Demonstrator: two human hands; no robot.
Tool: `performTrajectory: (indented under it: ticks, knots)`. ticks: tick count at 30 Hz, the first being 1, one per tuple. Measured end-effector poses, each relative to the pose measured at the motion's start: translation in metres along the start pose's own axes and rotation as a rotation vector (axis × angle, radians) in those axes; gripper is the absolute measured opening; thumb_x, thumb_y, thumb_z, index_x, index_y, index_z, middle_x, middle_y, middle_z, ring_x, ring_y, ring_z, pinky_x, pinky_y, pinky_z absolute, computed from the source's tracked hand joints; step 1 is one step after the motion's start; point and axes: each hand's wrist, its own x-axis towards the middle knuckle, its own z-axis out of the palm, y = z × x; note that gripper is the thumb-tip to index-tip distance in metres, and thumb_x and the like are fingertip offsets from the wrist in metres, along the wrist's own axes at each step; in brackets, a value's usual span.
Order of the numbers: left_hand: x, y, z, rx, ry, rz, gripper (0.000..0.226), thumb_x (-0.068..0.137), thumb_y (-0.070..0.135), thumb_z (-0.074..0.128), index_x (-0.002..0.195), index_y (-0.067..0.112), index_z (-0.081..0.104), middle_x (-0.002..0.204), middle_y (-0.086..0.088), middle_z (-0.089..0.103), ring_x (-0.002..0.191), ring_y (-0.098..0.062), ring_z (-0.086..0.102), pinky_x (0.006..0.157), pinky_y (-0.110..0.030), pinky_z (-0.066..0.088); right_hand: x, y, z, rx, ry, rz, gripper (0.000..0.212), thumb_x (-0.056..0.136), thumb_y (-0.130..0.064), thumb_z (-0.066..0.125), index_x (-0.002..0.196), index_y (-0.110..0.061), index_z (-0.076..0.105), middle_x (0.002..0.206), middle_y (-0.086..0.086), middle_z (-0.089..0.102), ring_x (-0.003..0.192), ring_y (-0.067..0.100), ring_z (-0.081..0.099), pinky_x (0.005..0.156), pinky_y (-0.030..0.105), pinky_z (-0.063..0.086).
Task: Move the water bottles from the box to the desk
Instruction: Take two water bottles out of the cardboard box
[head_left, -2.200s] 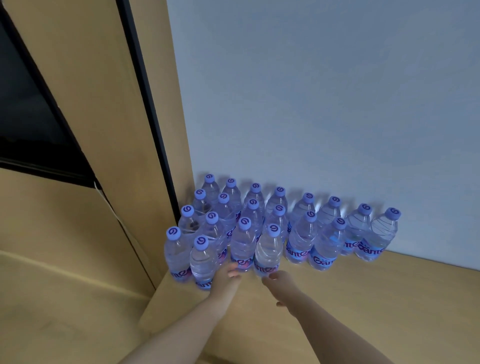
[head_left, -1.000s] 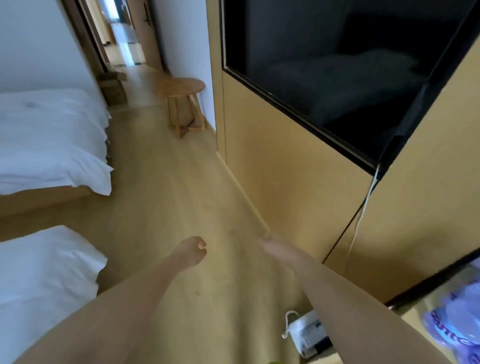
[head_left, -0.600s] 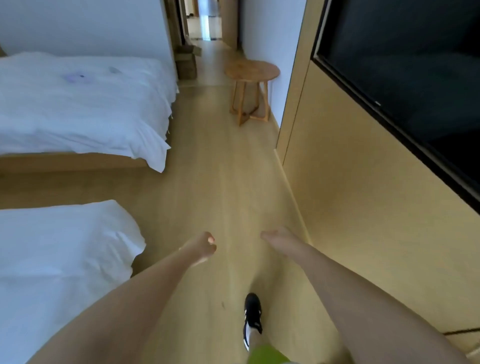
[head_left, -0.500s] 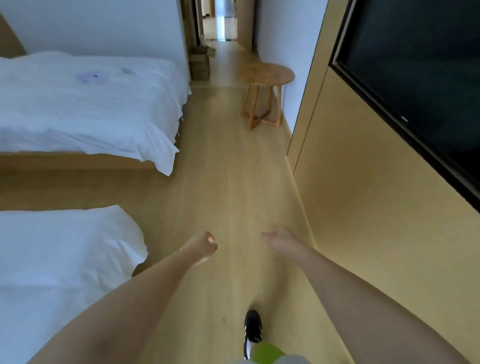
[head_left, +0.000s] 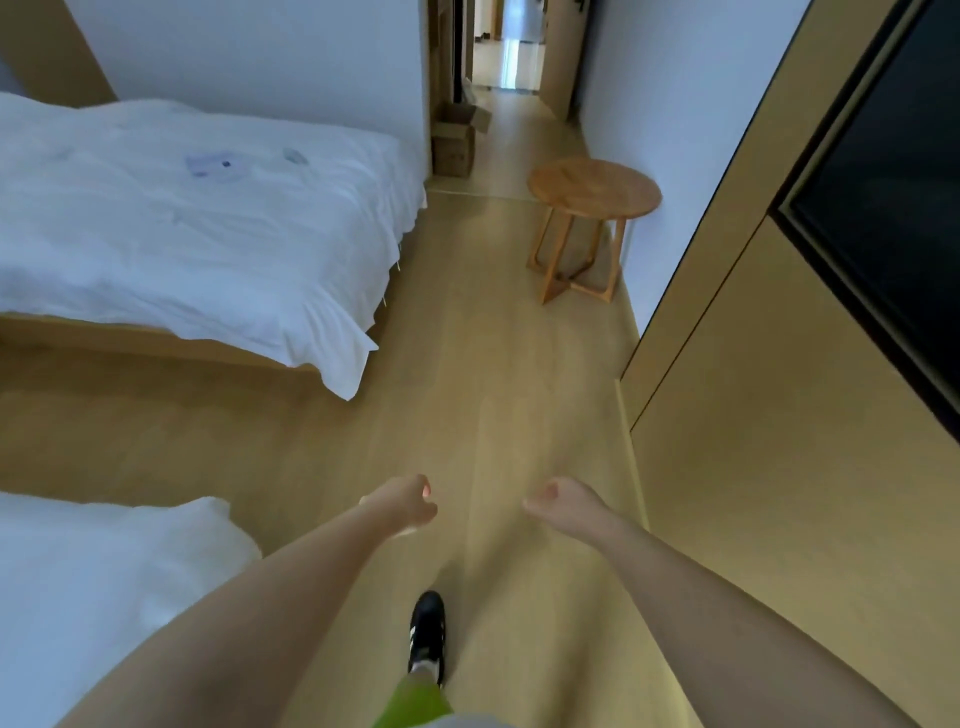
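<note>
No water bottles and no desk are in view. A brown cardboard box (head_left: 457, 136) with open flaps stands on the floor far ahead, at the mouth of the hallway beside the far bed. My left hand (head_left: 402, 503) hangs in front of me over the wooden floor, its fingers curled into a loose fist with nothing in it. My right hand (head_left: 558, 503) is level with it a little to the right, fingers also curled inward and holding nothing.
A white bed (head_left: 197, 218) lies at the left, a second white bed (head_left: 98, 582) at the lower left. A round wooden side table (head_left: 595, 187) stands by the right wall. A wood-panelled wall (head_left: 779, 415) with a black screen (head_left: 893, 208) runs along the right. My black shoe (head_left: 427, 631) steps on the floor.
The view turned away from the bottles on the desk to the room, then moved forward along the aisle. Both hands let go of the bottles and curled shut.
</note>
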Motion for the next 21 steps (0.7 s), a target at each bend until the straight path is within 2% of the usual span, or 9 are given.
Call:
performTrajectory:
  ticks: [7, 14, 18, 21]
  knots:
    - [0.154, 0.007, -0.102, -0.047, 0.007, 0.026, 0.04, 0.094, 0.027, 0.045, 0.132, 0.016, 0.049, 0.134, -0.005, 0.052, 0.119, -0.022, 0.052, 0.099, -0.034, 0.045, 0.145, -0.066, -0.071, -0.026, 0.025, 0.022, 0.06, 0.095, -0.04, 0.056, 0.142, -0.005, 0.043, 0.143, 0.012, 0.048, 0.131, 0.026, 0.046, 0.104, 0.03, 0.037]
    - [0.285, 0.031, -0.21, -0.069, -0.027, 0.056, 0.039, 0.094, 0.023, 0.046, 0.13, 0.011, 0.051, 0.131, -0.008, 0.053, 0.118, -0.022, 0.053, 0.099, -0.032, 0.045, 0.267, -0.149, -0.153, -0.028, 0.035, 0.036, 0.054, 0.095, -0.035, 0.056, 0.136, -0.002, 0.049, 0.137, 0.013, 0.054, 0.126, 0.027, 0.051, 0.098, 0.028, 0.04]
    - [0.359, 0.056, -0.247, -0.068, -0.048, 0.045, 0.037, 0.093, 0.021, 0.046, 0.129, 0.011, 0.052, 0.128, -0.008, 0.056, 0.116, -0.023, 0.054, 0.098, -0.033, 0.046, 0.339, -0.17, -0.191, -0.009, 0.046, 0.042, 0.042, 0.093, -0.032, 0.057, 0.122, -0.001, 0.059, 0.125, 0.015, 0.062, 0.115, 0.029, 0.058, 0.092, 0.03, 0.044]
    - [0.421, 0.077, -0.272, -0.046, -0.061, 0.036, 0.036, 0.093, 0.021, 0.044, 0.126, 0.009, 0.054, 0.126, -0.01, 0.057, 0.115, -0.025, 0.055, 0.095, -0.033, 0.046, 0.4, -0.178, -0.225, 0.005, 0.003, 0.058, 0.053, 0.094, -0.033, 0.057, 0.135, 0.0, 0.049, 0.134, 0.013, 0.054, 0.123, 0.027, 0.052, 0.095, 0.028, 0.041]
